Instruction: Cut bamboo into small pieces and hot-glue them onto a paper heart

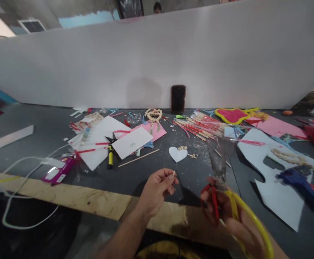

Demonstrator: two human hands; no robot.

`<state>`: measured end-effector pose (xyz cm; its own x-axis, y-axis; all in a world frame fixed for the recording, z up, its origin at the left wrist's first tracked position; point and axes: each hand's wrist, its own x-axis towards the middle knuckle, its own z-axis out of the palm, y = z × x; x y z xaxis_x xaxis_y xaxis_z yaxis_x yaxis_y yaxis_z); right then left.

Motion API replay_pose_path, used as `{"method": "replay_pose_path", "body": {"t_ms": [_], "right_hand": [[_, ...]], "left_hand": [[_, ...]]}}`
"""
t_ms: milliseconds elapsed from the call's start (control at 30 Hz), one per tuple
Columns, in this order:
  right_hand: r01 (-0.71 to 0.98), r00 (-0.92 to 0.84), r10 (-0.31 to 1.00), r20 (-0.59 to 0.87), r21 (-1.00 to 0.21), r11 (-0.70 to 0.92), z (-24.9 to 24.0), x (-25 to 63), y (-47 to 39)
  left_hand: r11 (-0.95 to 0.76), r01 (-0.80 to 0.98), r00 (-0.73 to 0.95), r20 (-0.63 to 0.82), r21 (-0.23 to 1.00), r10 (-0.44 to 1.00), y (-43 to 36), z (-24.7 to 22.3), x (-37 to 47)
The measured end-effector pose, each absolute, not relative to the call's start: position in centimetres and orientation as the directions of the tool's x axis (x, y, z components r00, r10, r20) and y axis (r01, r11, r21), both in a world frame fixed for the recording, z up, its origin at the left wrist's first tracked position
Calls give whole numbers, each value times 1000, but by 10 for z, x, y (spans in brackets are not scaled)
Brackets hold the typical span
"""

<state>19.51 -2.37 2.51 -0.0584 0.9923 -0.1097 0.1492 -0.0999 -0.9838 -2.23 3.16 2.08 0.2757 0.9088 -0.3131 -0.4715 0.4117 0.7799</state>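
Observation:
My left hand pinches a tiny pale piece between thumb and fingertips, above the dark table near its front edge. At the right, my right hand is wrapped round the red and yellow handles of large scissors, whose blades point away from me and look parted and blurred. Beyond my left hand lies a white paper heart with small beige bits at its upper right edge. More small bits lie just right of the heart.
A phone leans against the white partition. Wrapped sticks lie back right, a blue glue gun at right. Left are pliers, a white card, a thin stick and a purple device with cable.

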Motion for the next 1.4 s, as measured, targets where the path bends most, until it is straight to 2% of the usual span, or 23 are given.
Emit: {"method": "replay_pose_path", "body": {"t_ms": [100, 200, 300, 467, 633, 800, 1033, 1233, 1400], "right_hand": [[367, -72, 996, -42, -930, -13, 27, 187, -25], [697, -139, 981, 138, -690, 196, 27, 184, -24], [816, -225, 958, 175, -504, 284, 24, 182, -23], [847, -278, 951, 136, -432, 310, 23, 176, -25], [847, -313, 935, 169, -396, 355, 23, 177, -24], [851, -328, 926, 188, -367, 376, 20, 176, -24], [866, -320, 928, 191, -338, 368, 23, 171, -24], [867, -178, 961, 213, -427, 255, 22, 172, -25], [902, -229, 956, 183, -330, 279, 20, 172, -26]], "left_hand": [[394, -445, 262, -303, 804, 916, 31, 24, -20], [376, -383, 236, -304, 844, 923, 31, 25, -17], [344, -330, 225, -281, 879, 933, 30, 24, -15], [293, -165, 212, -256, 942, 943, 29, 22, -13], [248, -26, 215, -237, 968, 947, 27, 25, -13], [227, -9, 253, -217, 974, 943, 27, 28, -13], [100, 144, 258, -134, 985, 957, 27, 32, -17], [139, 146, 240, -171, 979, 956, 24, 37, -14], [116, 176, 247, -158, 978, 956, 20, 37, -11]]}}
